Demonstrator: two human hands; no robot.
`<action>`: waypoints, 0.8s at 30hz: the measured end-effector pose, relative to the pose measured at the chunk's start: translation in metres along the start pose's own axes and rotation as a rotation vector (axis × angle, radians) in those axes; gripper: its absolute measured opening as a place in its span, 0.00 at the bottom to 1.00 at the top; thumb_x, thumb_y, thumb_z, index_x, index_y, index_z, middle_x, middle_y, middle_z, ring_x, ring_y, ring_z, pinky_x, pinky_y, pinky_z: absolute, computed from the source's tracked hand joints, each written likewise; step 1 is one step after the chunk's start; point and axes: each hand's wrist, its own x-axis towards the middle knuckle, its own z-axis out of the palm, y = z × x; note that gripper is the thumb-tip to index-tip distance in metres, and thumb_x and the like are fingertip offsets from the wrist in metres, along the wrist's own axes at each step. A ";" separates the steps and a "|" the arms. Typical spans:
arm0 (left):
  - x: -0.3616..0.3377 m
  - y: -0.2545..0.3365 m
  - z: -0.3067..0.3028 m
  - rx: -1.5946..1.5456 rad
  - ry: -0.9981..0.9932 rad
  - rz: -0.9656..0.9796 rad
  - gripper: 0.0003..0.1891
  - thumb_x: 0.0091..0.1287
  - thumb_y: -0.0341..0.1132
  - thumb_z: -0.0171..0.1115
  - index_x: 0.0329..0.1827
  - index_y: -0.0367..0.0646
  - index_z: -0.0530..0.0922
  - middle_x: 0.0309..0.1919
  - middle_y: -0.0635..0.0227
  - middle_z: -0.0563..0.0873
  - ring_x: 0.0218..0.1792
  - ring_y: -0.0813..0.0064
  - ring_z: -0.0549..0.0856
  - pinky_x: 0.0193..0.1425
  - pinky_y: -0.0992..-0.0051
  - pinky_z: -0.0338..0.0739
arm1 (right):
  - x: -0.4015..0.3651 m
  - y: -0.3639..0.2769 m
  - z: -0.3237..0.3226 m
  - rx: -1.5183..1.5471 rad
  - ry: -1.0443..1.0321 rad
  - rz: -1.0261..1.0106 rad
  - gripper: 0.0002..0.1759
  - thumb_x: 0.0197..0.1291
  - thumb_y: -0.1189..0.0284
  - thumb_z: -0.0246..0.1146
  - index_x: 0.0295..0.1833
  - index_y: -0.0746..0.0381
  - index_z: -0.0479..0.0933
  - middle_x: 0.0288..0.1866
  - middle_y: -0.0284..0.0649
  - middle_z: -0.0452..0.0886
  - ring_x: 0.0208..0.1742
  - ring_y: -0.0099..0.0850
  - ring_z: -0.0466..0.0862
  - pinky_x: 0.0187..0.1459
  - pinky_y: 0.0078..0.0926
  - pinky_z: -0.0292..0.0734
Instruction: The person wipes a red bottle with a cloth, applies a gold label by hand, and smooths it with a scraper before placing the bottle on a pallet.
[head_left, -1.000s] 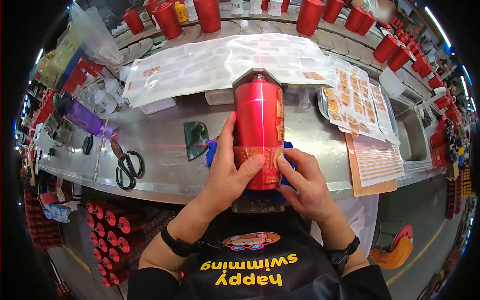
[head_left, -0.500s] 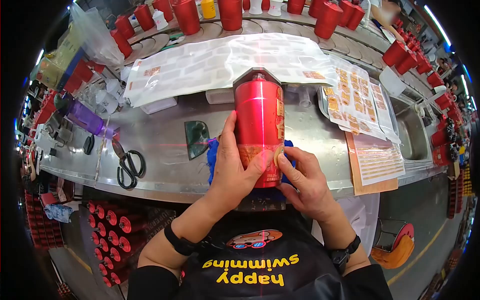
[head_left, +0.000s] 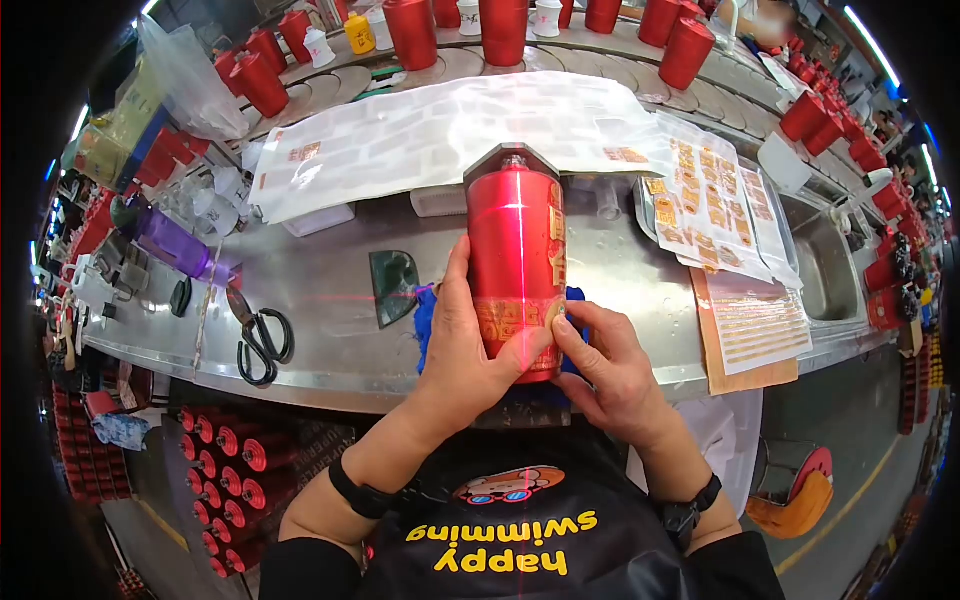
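Note:
A glossy red bottle (head_left: 505,240) with a dark angular collar at its top and gold decoration down its right side leans over the bench's front edge. My left hand (head_left: 460,345) is wrapped round its lower left side, thumb lying across the gold patterned band (head_left: 508,320). At the lower right, my right hand (head_left: 612,370) grips the bottle, with thumb and fingertips pressed at the band's edge. Whether a small piece is pinched there is hard to make out. Behind the bottle lies a blue cloth (head_left: 425,325), mostly hidden.
Black-handled scissors (head_left: 262,345), a dark green flat scraper (head_left: 393,287) and a purple bottle (head_left: 170,240) lie to the left. A white sheet (head_left: 400,140) spans the back; gold decal sheets (head_left: 710,200) sit right, near a sink (head_left: 825,265). Red bottles (head_left: 503,30) line the conveyor behind.
The bottles on the conveyor have shifted to the right. The bottle in my hands has moved slightly down and turned a little, showing more of the gold band. Both hands keep their hold.

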 end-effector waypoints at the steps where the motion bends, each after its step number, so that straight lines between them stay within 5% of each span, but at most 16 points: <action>1: -0.001 -0.003 -0.003 -0.027 -0.019 0.020 0.50 0.65 0.40 0.67 0.79 0.28 0.42 0.73 0.43 0.60 0.74 0.55 0.64 0.76 0.62 0.60 | 0.000 -0.001 -0.001 -0.016 -0.004 -0.004 0.44 0.41 0.82 0.74 0.70 0.56 0.72 0.63 0.50 0.74 0.55 0.47 0.78 0.54 0.39 0.76; 5: -0.003 0.005 -0.005 -0.378 -0.025 -0.085 0.46 0.72 0.43 0.62 0.79 0.28 0.42 0.75 0.43 0.58 0.75 0.55 0.63 0.78 0.63 0.56 | 0.002 -0.004 -0.004 -0.045 -0.013 0.002 0.44 0.42 0.81 0.74 0.70 0.56 0.72 0.63 0.50 0.74 0.54 0.46 0.78 0.53 0.39 0.76; 8: -0.003 -0.004 -0.008 -0.139 -0.043 0.010 0.42 0.75 0.44 0.57 0.79 0.28 0.43 0.75 0.43 0.58 0.75 0.55 0.62 0.78 0.63 0.55 | 0.002 -0.004 -0.003 -0.038 -0.012 0.002 0.44 0.42 0.82 0.74 0.70 0.56 0.72 0.63 0.50 0.74 0.54 0.46 0.78 0.53 0.39 0.76; 24: -0.003 -0.001 -0.007 -0.145 -0.023 0.010 0.42 0.75 0.46 0.57 0.79 0.28 0.45 0.75 0.44 0.59 0.76 0.56 0.61 0.79 0.63 0.53 | 0.005 -0.010 -0.005 -0.048 -0.012 0.006 0.43 0.43 0.82 0.73 0.70 0.56 0.72 0.65 0.54 0.72 0.57 0.49 0.79 0.55 0.41 0.76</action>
